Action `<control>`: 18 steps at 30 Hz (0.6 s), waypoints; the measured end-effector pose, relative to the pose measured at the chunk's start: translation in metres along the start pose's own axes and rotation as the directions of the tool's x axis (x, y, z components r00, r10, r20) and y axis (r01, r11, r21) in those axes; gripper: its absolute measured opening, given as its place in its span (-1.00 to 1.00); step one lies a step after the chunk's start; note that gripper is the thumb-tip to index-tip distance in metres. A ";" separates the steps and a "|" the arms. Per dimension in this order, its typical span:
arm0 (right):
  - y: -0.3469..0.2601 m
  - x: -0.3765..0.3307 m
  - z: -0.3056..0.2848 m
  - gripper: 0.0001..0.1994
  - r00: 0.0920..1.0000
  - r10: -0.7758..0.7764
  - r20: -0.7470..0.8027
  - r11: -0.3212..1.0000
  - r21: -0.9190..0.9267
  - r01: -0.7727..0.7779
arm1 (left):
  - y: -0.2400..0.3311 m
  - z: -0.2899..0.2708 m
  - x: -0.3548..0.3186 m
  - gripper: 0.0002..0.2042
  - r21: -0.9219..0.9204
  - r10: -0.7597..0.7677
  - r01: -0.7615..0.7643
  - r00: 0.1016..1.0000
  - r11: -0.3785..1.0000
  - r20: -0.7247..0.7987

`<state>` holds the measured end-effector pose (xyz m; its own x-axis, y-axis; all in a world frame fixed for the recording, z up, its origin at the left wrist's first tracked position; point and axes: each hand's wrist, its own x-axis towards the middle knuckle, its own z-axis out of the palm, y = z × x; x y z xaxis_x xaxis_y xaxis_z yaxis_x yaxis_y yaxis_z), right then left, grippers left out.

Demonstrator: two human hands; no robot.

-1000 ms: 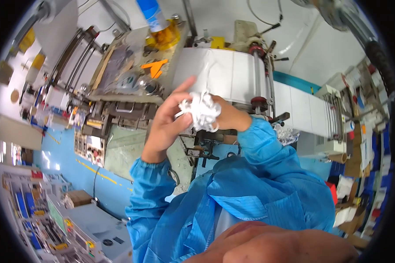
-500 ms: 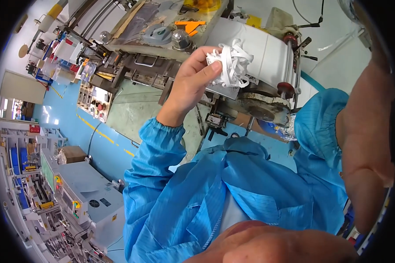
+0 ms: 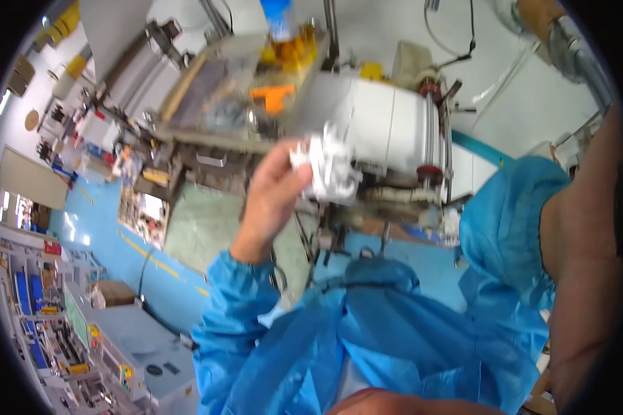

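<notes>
Mostly we see our own blue sleeves [image 3: 367,339] filling the lower half of the view, so much of what lies below the arms is hidden. Our left hand [image 3: 273,197] is raised in front of us, fingers closed around a crumpled white wad [image 3: 331,169] that looks like cloth or paper; motion blur keeps us from telling which. The wad sits at the fingertips, held up in the air in front of the white machine housing [image 3: 387,131], and we cannot tell whether it touches that housing. Our right hand is out of view: the right arm [image 3: 581,235] runs up the right edge, bare past the bunched blue cuff [image 3: 505,214], and is cut off by the dark rim of the picture before the hand appears.

Behind the wad the machine carries a shaft with a red hub [image 3: 428,173] and dark parts beneath it, blurred and hard to read. Above and to the left a cluttered surface [image 3: 221,104] holds an orange piece [image 3: 271,97] and a bottle with a blue top [image 3: 278,17], cropped at the upper edge. Left of the hand, the blue floor [image 3: 104,242] with its yellow line lies open between the machine base and the grey cabinets [image 3: 118,339] at the lower left.
</notes>
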<state>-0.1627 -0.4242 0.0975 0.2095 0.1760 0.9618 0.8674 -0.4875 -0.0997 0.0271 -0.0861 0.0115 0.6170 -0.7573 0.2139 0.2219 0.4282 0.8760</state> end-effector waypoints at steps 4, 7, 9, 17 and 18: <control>-0.027 0.023 -0.015 -0.23 0.982 -0.188 -0.008 0.981 -0.052 0.187 | -0.003 -0.013 -0.017 -0.65 -0.012 -0.004 0.004 1.000 1.000 0.009; -0.038 0.027 -0.055 -0.23 0.944 -0.324 0.059 0.937 -0.116 0.328 | -0.003 -0.014 -0.015 -0.64 0.064 -0.018 0.020 0.999 0.998 -0.035; -0.028 0.031 -0.042 -0.23 0.942 -0.323 0.087 0.935 -0.124 0.332 | 0.002 -0.013 -0.013 -0.64 0.048 0.005 -0.002 0.999 0.999 -0.044; -0.016 -0.020 -0.118 -0.23 0.987 -0.116 0.110 0.989 -0.078 0.125 | -0.008 -0.027 0.003 -0.68 -0.014 0.007 -0.007 1.000 1.000 -0.027; -0.019 -0.032 -0.157 -0.23 0.989 -0.088 0.115 0.992 -0.077 0.097 | -0.007 -0.025 -0.002 -0.68 -0.034 -0.006 0.005 0.999 0.999 -0.035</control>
<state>-0.2570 -0.5553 0.1085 0.1832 0.3154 0.9311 0.8464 -0.5324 0.0137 0.0434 -0.0756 -0.0057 0.6418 -0.7422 0.1930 0.2503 0.4406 0.8621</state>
